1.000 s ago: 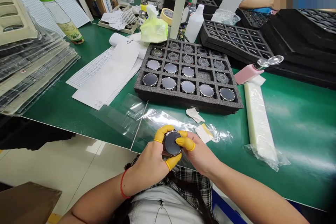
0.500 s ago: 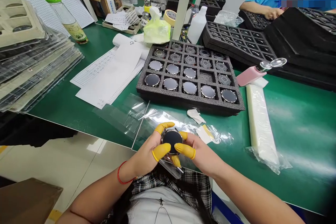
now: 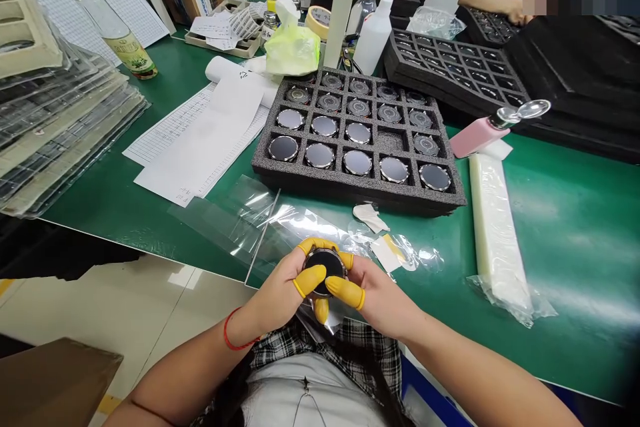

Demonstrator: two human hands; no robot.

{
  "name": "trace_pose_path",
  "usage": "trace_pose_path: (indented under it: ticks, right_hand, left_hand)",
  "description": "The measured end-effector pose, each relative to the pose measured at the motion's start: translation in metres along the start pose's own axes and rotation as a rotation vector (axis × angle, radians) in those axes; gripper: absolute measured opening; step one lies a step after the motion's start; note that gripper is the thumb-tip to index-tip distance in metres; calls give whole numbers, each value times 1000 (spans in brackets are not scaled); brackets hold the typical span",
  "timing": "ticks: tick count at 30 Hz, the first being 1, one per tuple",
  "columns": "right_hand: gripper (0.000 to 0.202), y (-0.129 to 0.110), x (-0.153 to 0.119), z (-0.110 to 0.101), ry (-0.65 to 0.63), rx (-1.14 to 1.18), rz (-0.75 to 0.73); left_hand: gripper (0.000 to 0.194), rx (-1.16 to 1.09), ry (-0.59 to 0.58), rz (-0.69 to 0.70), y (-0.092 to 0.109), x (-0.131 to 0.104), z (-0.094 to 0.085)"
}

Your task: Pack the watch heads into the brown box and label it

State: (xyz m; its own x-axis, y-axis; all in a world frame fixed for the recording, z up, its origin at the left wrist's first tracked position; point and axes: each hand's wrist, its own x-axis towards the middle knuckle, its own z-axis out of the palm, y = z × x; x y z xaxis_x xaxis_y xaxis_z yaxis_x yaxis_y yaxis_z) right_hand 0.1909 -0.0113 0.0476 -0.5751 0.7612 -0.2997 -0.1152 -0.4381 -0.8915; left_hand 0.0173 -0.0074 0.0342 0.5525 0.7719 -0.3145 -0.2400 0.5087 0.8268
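Between my two hands, near the table's front edge, is a round black-faced watch case (image 3: 327, 262) with a metal rim. My left hand (image 3: 283, 287) grips its left side, the thumb lying on the dark face. On the other side my right hand (image 3: 377, 290) holds it too, its thumb pressing the lower part of the face. Yellow finger cots cover the thumbs and several fingertips. Beyond the hands sits a black foam tray (image 3: 350, 190) of similar watch cases in square slots; one slot in its second row from the front holds none.
Clear film sheets (image 3: 235, 220) and scraps of white paper (image 3: 385, 253) lie before the tray. To the right are a pink pump bottle (image 3: 475, 140) and a wrapped white pack (image 3: 500, 233). Stacked trays (image 3: 60, 127) and a glass bottle (image 3: 117, 37) stand left. Co-workers' hands work at the back.
My left thumb has slid inward and up onto the watch face. My right thumb has shifted slightly left, and both hands keep hold of the watch case. The whole view has moved a little.
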Motion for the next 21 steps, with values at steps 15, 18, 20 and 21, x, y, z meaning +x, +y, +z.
trace_pose_path:
  ticks: [15,18,20,21]
  right_hand:
    - [36,-8,0,-5,31,9,35]
    - [36,-7,-1,-6,4,-64,-6]
    - [35,-6,-1,-6,-20,-118,-39]
    - [35,-6,-1,-5,-27,-136,-50]
  left_hand:
    - [52,-6,-4,-25,6,2,2]
    - [50,-10,27,-33,6,3,4]
    - [47,-7,44,-33,6,4,6]
    - [45,-5,46,-37,6,4,6]
